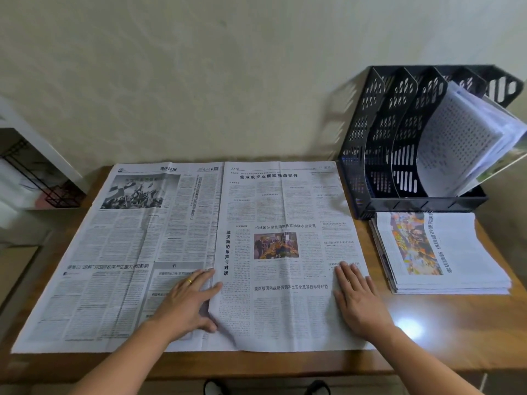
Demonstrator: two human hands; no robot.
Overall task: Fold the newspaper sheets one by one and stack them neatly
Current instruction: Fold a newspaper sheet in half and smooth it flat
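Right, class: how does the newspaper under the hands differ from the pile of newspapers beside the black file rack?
The newspaper under the hands lies opened out across the table; the pile is folded small. The open one is a single layer, mostly grey print; the pile is many layers, its top showing a bright colour picture. Both hands press the open one; nothing touches the pile. Both lie flat on the table.

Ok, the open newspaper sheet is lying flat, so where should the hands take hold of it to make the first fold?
Probably the right-hand page's outer edge, from the right. The open newspaper sheet lies flat with its centre crease running away from the person. The right hand already rests flat near that edge, so its fingers could slip under and carry the page leftwards. The left hand presses beside the crease, steadying it.
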